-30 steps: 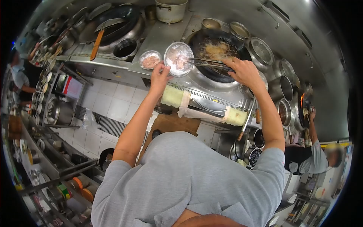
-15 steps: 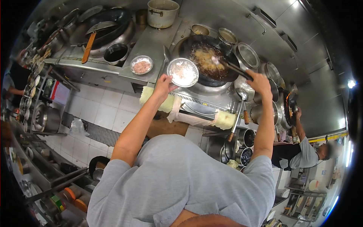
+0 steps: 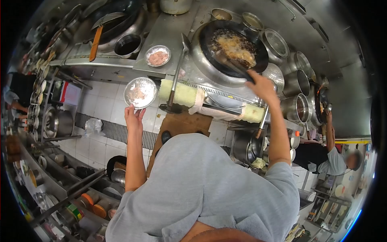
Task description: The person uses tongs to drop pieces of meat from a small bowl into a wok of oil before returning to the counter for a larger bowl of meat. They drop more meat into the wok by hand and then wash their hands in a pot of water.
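My left hand (image 3: 134,115) grips the near rim of a metal bowl (image 3: 140,93) holding white powder and some pinkish pieces, out over the floor left of the stove. My right hand (image 3: 260,85) is closed around the dark handle of a utensil (image 3: 238,69) that reaches into the wok (image 3: 208,44). Its far end is blurred. Brown food (image 3: 236,46) bubbles in dark oil inside the wok. A second bowl (image 3: 157,55), with pink pieces and white powder, stands on the steel counter.
A long-handled ladle (image 3: 177,72) lies across the stove's front edge beside a yellow-green cloth (image 3: 183,93). Left of it are a pot of dark liquid (image 3: 128,45) and another wok (image 3: 115,18). Pots and strainers (image 3: 275,43) line the right. A co-worker (image 3: 326,157) stands far right, another person far left.
My left hand has moved the bowl left and toward me, away from the wok. My right hand has shifted toward me and left relative to the wok, and the view has shifted.
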The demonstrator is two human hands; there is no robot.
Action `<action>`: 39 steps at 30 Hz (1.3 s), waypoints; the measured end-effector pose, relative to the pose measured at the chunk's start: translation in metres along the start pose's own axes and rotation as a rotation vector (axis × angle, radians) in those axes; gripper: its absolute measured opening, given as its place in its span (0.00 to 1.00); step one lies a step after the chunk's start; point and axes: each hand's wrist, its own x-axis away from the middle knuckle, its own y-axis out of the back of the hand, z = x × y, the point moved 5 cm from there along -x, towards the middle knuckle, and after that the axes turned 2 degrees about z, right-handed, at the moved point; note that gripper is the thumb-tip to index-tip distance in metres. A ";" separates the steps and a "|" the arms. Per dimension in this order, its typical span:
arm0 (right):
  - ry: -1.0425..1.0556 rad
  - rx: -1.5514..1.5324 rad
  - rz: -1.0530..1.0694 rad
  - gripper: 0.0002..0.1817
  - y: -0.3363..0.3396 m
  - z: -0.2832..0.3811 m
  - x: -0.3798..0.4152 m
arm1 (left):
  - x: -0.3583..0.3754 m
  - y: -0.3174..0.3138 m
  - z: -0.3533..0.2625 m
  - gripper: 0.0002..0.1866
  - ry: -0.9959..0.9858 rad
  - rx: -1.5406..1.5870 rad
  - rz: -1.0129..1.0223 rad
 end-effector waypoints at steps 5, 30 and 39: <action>0.019 0.034 0.226 0.27 -0.150 0.078 -0.070 | 0.019 0.003 0.007 0.09 0.046 0.016 0.023; -0.422 -0.124 -0.208 0.36 -0.059 -0.088 0.003 | 0.032 -0.086 0.039 0.07 0.086 -0.203 0.272; -0.435 -0.863 0.046 0.40 -0.146 -0.011 0.236 | 0.038 -0.186 0.118 0.08 0.234 -0.674 0.856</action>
